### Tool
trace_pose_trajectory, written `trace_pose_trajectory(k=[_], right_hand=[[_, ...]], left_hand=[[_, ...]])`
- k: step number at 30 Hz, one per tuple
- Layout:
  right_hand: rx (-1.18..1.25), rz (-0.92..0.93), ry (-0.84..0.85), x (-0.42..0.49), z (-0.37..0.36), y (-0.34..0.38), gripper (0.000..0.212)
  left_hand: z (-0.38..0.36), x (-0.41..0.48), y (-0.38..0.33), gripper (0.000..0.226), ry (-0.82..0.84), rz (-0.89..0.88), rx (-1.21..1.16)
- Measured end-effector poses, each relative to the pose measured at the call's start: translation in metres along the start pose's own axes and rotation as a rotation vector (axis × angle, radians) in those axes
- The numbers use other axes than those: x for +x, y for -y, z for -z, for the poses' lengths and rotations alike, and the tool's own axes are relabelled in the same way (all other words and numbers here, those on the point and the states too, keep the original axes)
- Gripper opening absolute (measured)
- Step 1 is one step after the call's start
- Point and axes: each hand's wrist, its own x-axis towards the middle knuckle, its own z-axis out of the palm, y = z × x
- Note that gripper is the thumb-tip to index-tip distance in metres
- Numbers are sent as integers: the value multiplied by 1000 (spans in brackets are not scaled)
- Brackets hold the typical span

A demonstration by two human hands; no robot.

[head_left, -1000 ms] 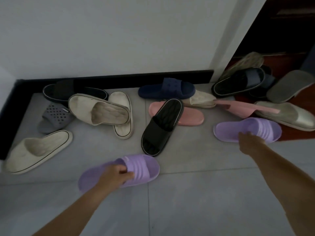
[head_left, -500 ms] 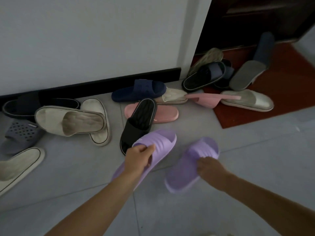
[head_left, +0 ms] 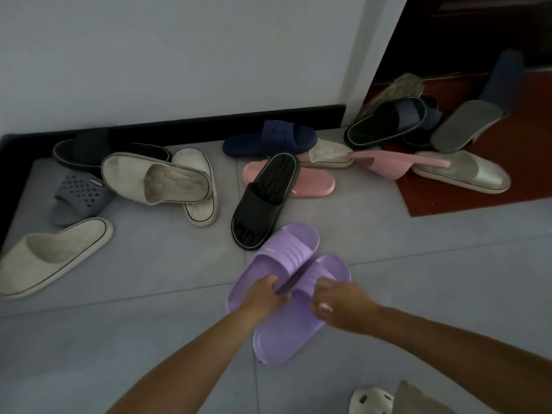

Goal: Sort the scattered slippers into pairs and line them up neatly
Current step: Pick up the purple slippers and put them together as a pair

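Note:
Two purple slides lie side by side, touching, on the grey tiled floor in front of me, toes pointing up and to the right. My left hand (head_left: 264, 297) grips the left purple slide (head_left: 286, 249) at its strap. My right hand (head_left: 340, 306) grips the right purple slide (head_left: 283, 336) at its strap. A black slide (head_left: 263, 201) lies just beyond them, resting on a pink slide (head_left: 313, 182). Further slippers are scattered along the wall.
Cream slippers (head_left: 155, 177) and a grey perforated slide (head_left: 77, 195) lie at the left by the black skirting (head_left: 209, 121). A navy slide (head_left: 268, 138), a second pink slide (head_left: 388, 165) and more slippers sit near the red mat (head_left: 466, 198). A white clog (head_left: 370, 401) shows at the bottom edge.
Both hands have drawn the two purple slides together and toward me; they now lie touching side by side. The view has shifted slightly.

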Motion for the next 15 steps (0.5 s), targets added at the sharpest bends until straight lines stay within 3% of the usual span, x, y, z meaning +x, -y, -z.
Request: trace_pose_trajectory(k=[2,4,6,9,11,15], right_hand=[[208,-251,-12,12,5,-17,14],[214,-406,74,22,6,-32,30],[196,-478,201,29,1,-39,48],[225,-527,241,32,-10,-37,47],[259,-506,167,31,-12,-34,40],[500,-503,-54,41,-4,-13,16]], left_hand=[[-3,3,-2,67,-4,55,53],[-8,10,-7,76,-61,18,251],[-11,18,-13,69,-110,-68,433],[-14,30,-14,29,-165,-212,565],[-16,29,-6,13,-213,-290,630],[20,3,18,18,-120,-438,708]])
